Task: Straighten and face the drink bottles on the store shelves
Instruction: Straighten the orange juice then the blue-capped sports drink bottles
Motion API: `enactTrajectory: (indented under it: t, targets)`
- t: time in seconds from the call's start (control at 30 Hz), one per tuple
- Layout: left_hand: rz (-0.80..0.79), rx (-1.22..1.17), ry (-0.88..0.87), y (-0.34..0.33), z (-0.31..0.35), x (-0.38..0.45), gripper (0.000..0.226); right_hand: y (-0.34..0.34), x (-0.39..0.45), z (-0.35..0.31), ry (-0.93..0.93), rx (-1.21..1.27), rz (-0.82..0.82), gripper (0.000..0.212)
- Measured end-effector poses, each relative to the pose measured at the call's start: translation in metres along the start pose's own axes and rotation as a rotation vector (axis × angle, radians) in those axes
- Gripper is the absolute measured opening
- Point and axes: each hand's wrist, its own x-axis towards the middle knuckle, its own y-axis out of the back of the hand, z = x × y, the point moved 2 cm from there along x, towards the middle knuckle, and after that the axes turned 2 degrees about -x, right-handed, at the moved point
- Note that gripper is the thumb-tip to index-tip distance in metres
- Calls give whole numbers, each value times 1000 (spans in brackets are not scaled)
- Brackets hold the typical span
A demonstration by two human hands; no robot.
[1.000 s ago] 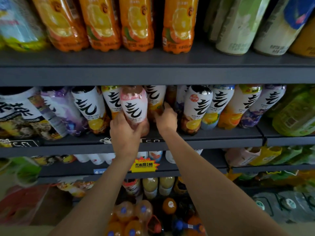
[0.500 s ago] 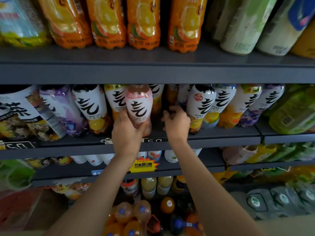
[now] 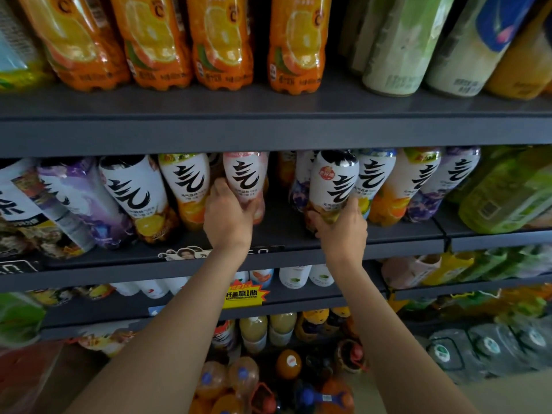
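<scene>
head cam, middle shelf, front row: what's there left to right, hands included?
Purple-label bottle → black-cap bottle with lemon → yellow-top orange bottle → left hand gripping pink bottle → gap → right hand gripping black-cap bottle → blue-top bottle → orange-fruit bottle → purple-fruit bottle → green bottle.

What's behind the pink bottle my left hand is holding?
Behind the pink bottle, held by the left hand, only a dark sliver of another bottle shows at its left shoulder. The rest of that row is covered by the bottle and shelf shadow.
</scene>
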Motion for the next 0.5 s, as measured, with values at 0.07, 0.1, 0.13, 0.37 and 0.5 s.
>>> enactTrajectory:
  t: [0.07,0.1,0.13,0.37,0.5]
  targets:
    - [-11,-10,1,-4,1,4,53,-2,-1,-1,23,6,-2,58]
    - [-13,-15,0,-6,2,6,54,-4,-3,-2,48,4,-9,56]
    - [-11,-19,1,-8,2,6,56,-7,-4,-4,72,-2,-21,56]
    - [-79,-100,37,-16,-4,-1,58,-28,-4,-26,121,-18,-114,56]
    - [-100,-26,43,-12,-6,-1,52,-34,-4,-33,115,-37,-139,57]
